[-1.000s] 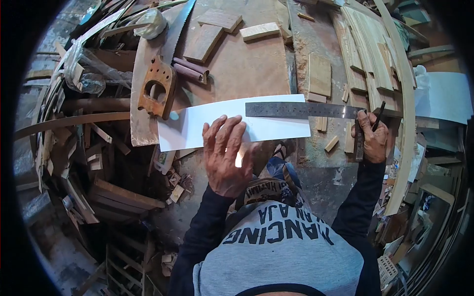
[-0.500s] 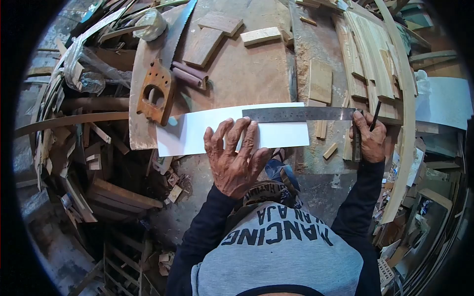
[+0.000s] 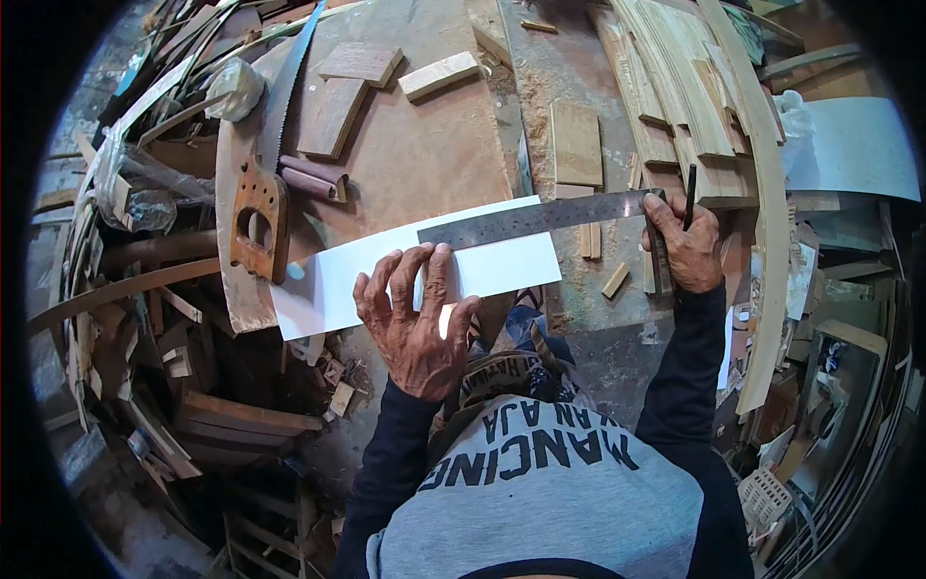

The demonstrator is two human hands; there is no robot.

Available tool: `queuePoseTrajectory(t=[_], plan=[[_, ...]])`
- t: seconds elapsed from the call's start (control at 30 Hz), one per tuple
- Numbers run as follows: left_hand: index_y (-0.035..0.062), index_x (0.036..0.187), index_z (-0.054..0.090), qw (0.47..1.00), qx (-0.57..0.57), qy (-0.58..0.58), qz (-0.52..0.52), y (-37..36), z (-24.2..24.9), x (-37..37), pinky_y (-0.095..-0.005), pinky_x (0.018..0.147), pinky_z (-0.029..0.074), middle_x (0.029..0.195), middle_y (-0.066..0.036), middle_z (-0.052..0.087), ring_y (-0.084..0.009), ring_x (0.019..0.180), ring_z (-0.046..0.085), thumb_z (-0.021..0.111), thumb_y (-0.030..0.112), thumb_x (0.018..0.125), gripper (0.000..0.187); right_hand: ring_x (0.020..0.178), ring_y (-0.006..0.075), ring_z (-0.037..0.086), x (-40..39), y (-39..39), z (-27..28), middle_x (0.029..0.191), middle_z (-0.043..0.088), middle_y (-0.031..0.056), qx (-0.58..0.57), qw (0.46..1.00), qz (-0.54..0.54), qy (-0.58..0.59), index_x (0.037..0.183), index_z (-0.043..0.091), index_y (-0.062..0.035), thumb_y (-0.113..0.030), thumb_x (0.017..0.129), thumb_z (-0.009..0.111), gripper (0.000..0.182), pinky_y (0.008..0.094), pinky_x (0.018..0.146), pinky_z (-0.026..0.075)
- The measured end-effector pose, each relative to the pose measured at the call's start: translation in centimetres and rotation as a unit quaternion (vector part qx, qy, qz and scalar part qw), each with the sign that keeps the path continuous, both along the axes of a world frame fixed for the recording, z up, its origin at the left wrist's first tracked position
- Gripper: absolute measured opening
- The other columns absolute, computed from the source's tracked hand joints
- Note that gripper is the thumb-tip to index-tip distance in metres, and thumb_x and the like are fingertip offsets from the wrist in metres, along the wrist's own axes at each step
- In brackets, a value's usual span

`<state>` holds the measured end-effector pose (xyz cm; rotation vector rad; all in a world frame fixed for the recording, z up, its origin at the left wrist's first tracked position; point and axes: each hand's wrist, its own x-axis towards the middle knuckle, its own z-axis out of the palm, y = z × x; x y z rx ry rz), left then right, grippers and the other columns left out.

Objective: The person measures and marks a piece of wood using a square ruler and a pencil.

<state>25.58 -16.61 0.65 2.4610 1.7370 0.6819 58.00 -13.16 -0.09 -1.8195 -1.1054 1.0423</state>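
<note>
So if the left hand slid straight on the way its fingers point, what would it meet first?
The left hand lies flat on the white strip, fingers pointing away from the body. Straight on, it would probably meet the steel square's blade lying along the strip's far edge, then the bare workbench.

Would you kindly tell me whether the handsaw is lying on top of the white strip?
No, the handsaw lies on the board beside the white strip.
</note>
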Motion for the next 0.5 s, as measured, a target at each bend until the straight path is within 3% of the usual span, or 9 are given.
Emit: queuePoseTrajectory(t=[0.5], plan=[[0.0094, 0.135, 0.058, 1.000, 0.000, 0.006, 0.004, 0.02, 0.08, 0.10, -0.0526, 0.112, 0.023, 0.134, -0.010, 0.052, -0.0322, 0.130, 0.043, 0.065, 0.031, 0.087, 0.053, 0.052, 0.0050, 0.055, -0.44, 0.24, 0.18, 0.059, 0.060, -0.0003, 0.019, 1.000, -0.008, 0.012, 0.082, 0.067, -0.0029, -0.034, 0.094, 0.069, 0.033, 0.0222, 0.048, 0.041]])
